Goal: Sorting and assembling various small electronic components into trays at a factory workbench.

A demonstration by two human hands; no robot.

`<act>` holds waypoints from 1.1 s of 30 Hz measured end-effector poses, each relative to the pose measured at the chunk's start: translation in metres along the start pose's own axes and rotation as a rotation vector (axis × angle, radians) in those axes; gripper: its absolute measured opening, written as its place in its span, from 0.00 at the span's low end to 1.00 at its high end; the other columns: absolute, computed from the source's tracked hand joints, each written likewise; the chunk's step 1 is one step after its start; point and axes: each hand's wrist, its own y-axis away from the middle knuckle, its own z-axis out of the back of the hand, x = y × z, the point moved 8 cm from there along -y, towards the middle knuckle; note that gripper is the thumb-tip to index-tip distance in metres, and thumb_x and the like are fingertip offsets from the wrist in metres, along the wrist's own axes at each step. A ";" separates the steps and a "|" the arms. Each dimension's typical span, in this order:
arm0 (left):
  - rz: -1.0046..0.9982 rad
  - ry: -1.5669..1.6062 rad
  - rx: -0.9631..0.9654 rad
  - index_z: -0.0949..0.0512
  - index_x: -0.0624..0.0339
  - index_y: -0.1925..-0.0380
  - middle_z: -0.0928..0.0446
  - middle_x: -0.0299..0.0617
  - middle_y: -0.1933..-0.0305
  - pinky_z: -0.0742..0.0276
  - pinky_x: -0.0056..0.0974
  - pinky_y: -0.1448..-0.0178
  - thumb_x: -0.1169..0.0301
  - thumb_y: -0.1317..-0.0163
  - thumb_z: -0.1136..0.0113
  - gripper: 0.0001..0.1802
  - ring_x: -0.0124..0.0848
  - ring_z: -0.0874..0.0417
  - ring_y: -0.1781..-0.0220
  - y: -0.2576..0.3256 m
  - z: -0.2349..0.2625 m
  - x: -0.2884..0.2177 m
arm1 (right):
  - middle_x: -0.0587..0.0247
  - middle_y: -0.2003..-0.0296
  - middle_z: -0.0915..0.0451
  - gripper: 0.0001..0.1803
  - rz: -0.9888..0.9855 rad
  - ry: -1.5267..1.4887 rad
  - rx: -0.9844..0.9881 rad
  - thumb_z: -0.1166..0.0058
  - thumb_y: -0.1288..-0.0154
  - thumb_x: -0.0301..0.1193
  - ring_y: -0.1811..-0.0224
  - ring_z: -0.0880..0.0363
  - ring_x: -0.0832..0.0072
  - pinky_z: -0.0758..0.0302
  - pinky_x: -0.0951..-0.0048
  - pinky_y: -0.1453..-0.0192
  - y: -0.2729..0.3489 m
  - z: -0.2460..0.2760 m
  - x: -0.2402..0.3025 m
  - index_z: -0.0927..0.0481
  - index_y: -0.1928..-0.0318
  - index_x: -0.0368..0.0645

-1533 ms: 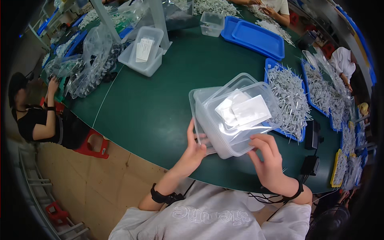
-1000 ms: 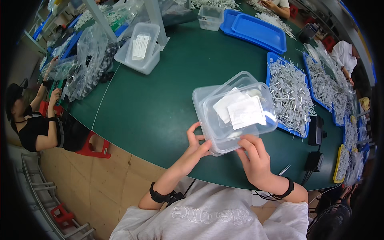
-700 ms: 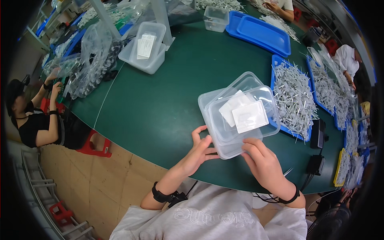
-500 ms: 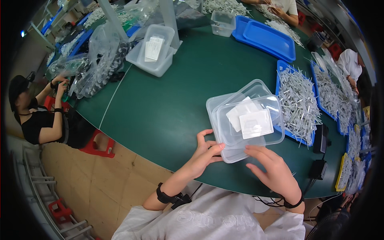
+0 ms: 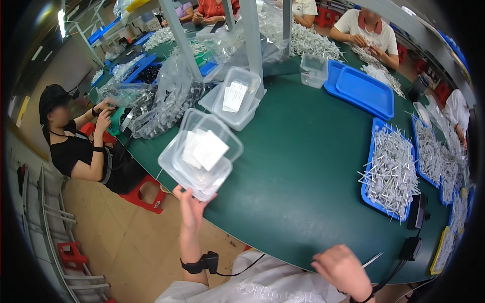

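Note:
My left hand [image 5: 191, 209] grips the lower edge of nested clear plastic boxes [image 5: 174, 160], holding them tilted over the table's left side. White rectangular cards or labels [image 5: 209, 150] lie in them, blurred. Just behind stands another set of clear boxes [image 5: 251, 108], with white printed papers [image 5: 234, 97] inside. My right hand [image 5: 343, 270] is at the front table edge, away from the boxes. Its fingers look curled but are smeared by motion. Beside it lies a thin pointed tool [image 5: 373, 259], perhaps tweezers.
A blue tray [image 5: 365, 194] of white stick-like parts [image 5: 391, 174] stands right; more filled trays lie beyond. Flat blue trays [image 5: 366, 96] and a clear tub [image 5: 314, 70] are at the back. Plastic bags [image 5: 169, 101] and a person in black [image 5: 76, 156] are left. Metal posts [image 5: 251, 40] rise behind.
My left hand has carried the nested boxes leftward, next to the other boxes. My right hand has let go of them and moved down to the table edge. The view has shifted.

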 end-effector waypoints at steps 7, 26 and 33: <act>0.048 0.011 -0.006 0.49 0.57 0.46 0.40 0.55 0.39 0.26 0.52 0.44 0.53 0.33 0.58 0.25 0.51 0.28 0.44 -0.044 0.029 0.012 | 0.56 0.85 0.26 0.16 -0.064 -0.151 0.382 0.49 0.39 0.40 0.79 0.24 0.57 0.28 0.60 0.74 0.011 -0.096 -0.019 0.28 0.76 0.41; 0.033 -0.637 -0.312 0.47 0.58 0.47 0.29 0.53 0.54 0.24 0.39 0.59 0.47 0.30 0.69 0.26 0.39 0.21 0.58 -0.055 0.010 -0.001 | 0.58 0.89 0.27 0.23 -0.137 -0.028 0.234 0.47 0.41 0.45 0.85 0.25 0.60 0.28 0.65 0.78 0.000 -0.096 -0.027 0.25 0.85 0.42; -0.191 -1.176 -0.392 0.28 0.62 0.63 0.25 0.40 0.72 0.31 0.34 0.73 0.52 0.31 0.62 0.23 0.29 0.24 0.76 -0.048 0.020 -0.030 | 0.56 0.89 0.27 0.24 -0.186 -0.021 0.233 0.47 0.42 0.46 0.84 0.25 0.59 0.29 0.64 0.78 -0.004 -0.103 -0.032 0.26 0.87 0.41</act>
